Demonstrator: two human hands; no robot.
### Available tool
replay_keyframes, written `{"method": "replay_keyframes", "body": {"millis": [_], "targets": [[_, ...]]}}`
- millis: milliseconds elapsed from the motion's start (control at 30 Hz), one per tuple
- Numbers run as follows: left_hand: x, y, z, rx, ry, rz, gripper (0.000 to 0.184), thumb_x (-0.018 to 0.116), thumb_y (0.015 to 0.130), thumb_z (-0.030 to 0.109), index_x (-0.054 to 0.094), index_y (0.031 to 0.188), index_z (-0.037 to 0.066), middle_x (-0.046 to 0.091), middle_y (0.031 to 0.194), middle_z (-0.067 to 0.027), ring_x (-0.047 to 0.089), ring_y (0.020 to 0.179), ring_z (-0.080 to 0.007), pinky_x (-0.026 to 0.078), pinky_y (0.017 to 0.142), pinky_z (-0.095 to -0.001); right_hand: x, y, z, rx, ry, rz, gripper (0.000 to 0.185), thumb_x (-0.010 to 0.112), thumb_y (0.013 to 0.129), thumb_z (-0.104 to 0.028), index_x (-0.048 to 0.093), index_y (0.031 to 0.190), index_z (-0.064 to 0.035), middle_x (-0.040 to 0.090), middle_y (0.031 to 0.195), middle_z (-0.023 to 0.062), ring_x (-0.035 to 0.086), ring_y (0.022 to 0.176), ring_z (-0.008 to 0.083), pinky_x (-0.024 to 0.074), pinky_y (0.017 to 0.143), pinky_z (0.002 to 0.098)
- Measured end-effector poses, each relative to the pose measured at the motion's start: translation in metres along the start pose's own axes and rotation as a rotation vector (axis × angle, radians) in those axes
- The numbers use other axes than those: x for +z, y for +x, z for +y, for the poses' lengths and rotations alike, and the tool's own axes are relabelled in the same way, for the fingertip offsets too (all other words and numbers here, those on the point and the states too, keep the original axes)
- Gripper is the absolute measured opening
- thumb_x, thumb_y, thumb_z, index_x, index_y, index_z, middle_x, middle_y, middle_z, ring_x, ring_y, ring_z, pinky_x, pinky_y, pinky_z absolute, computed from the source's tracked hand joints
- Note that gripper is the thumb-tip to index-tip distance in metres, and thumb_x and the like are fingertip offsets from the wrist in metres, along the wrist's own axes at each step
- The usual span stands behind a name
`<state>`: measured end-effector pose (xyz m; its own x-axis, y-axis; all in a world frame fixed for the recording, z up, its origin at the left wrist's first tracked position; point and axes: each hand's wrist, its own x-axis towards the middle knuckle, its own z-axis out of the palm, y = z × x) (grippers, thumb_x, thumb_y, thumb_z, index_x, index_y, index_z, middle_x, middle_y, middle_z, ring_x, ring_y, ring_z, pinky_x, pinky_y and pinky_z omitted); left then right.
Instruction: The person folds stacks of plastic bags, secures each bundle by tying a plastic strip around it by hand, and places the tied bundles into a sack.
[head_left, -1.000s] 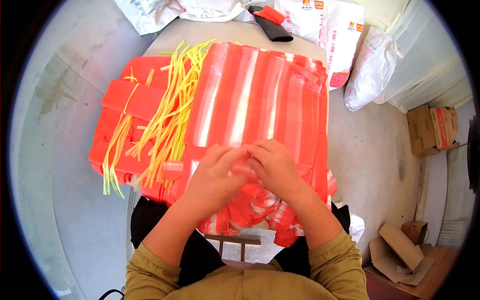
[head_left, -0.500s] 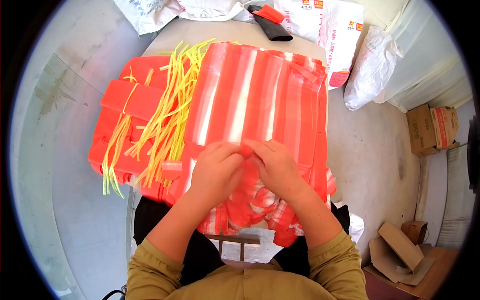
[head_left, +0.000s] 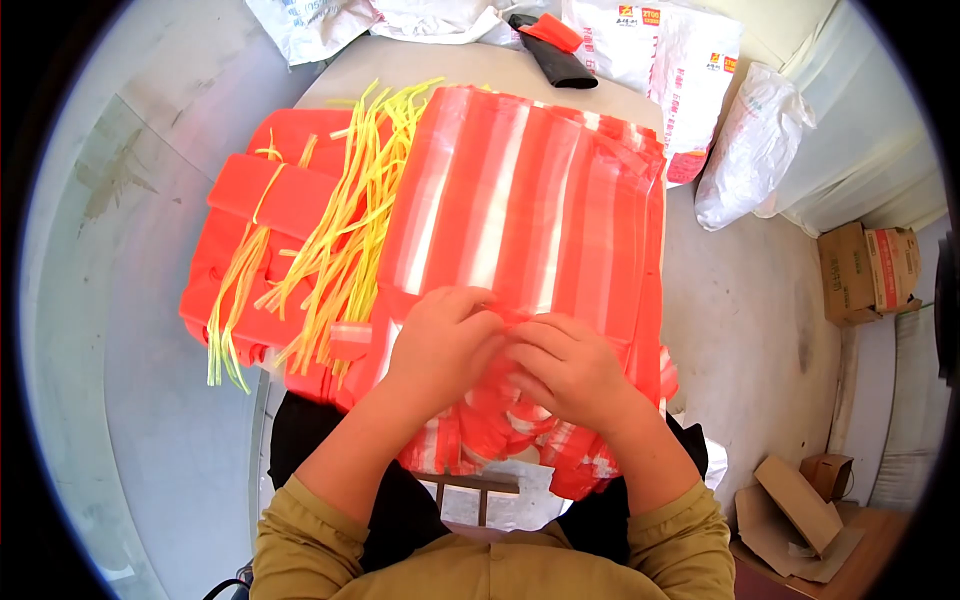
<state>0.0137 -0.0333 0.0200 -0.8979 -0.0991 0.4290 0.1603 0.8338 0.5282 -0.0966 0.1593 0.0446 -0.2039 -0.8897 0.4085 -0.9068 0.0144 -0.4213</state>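
A thick stack of red-and-white striped plastic bags lies in front of me. Over its near edge both hands work close together, fingers bent inward. My left hand is closed on the thin red plastic of a bag, its fingertips partly hidden. Just beside it, my right hand is closed too, curled fingers pressed on the same plastic. Crumpled bag ends bunch up below my hands. To the left, yellow ties hang loosely across folded red bundles.
White printed sacks stand behind the table, near a black roll with a red piece on it. Another white sack leans at the right. Cardboard boxes sit farther right, with opened cardboard lower down.
My right hand has moved slightly right and toward me, and its fingers curl more. My left hand stays at about the same place on the plastic. The whole view shifts a little.
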Motion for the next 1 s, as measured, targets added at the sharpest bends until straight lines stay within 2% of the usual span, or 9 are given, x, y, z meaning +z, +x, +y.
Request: {"method": "replay_keyframes", "body": {"millis": [233,333,367,433,667,833,1000], "targets": [[-0.023,0.002,0.007,0.059,0.074,-0.117,0.050,0.088,0.072,0.020,0.071,0.117,0.006,0.065,0.127,-0.0140,0.063,0.114,-0.0367,0.054,0.093,-0.0469,-0.003,-0.006,0.008,0.027,-0.048,-0.053,0.043,0.081,0.073,-0.011,0.068,0.114,-0.0043,0.069,0.121,0.0105,0.068,0.109,0.0320,0.0581,0.091,0.0434],[-0.023,0.000,0.005,0.061,0.110,-0.131,0.054,0.086,0.070,0.017,0.070,0.121,0.005,0.064,0.129,-0.0149,0.063,0.115,-0.0368,0.054,0.095,-0.0473,-0.002,-0.002,0.005,-0.020,-0.138,0.005,0.033,0.070,0.080,-0.006,0.066,0.112,-0.0017,0.065,0.106,0.0089,0.066,0.095,0.0271,0.0562,0.080,0.0397],[-0.022,-0.001,0.004,0.060,0.129,-0.125,0.055,0.084,0.069,0.015,0.070,0.121,0.005,0.064,0.129,-0.0153,0.064,0.115,-0.0368,0.054,0.096,-0.0475,-0.002,-0.003,0.005,-0.004,-0.150,-0.019,0.036,0.071,0.079,-0.006,0.067,0.114,-0.0014,0.067,0.112,0.0106,0.067,0.099,0.0284,0.0570,0.084,0.0410],[-0.020,0.000,0.003,0.078,0.121,-0.109,0.053,0.080,0.069,0.011,0.069,0.120,0.004,0.064,0.129,-0.0160,0.065,0.113,-0.0367,0.055,0.095,-0.0475,0.001,-0.008,0.004,0.028,-0.173,-0.066,0.042,0.071,0.076,-0.005,0.068,0.117,-0.0006,0.070,0.123,0.0140,0.069,0.109,0.0311,0.0585,0.091,0.0435],[-0.016,-0.002,-0.005,0.162,0.146,-0.071,0.039,0.072,0.072,0.000,0.070,0.112,0.002,0.069,0.119,-0.0146,0.069,0.104,-0.0354,0.058,0.086,-0.0447,0.004,-0.008,0.002,0.028,-0.212,-0.048,0.044,0.069,0.077,-0.004,0.068,0.121,0.0005,0.071,0.124,0.0154,0.070,0.109,0.0311,0.0591,0.091,0.0436],[-0.021,0.000,-0.007,0.166,0.142,-0.025,0.034,0.072,0.074,-0.001,0.071,0.108,0.003,0.072,0.111,-0.0123,0.070,0.105,-0.0335,0.058,0.087,-0.0440,0.002,-0.010,0.002,0.072,-0.237,0.001,0.044,0.068,0.079,-0.002,0.069,0.123,-0.0011,0.073,0.126,0.0137,0.071,0.113,0.0318,0.0609,0.091,0.0430],[-0.037,0.001,-0.018,0.133,0.192,-0.010,0.031,0.075,0.073,-0.001,0.074,0.104,0.005,0.074,0.110,-0.0107,0.070,0.104,-0.0325,0.058,0.087,-0.0440,-0.007,-0.008,0.001,0.151,-0.193,-0.022,0.037,0.064,0.088,-0.006,0.066,0.125,-0.0040,0.073,0.116,0.0122,0.072,0.105,0.0289,0.0593,0.084,0.0407]]}}
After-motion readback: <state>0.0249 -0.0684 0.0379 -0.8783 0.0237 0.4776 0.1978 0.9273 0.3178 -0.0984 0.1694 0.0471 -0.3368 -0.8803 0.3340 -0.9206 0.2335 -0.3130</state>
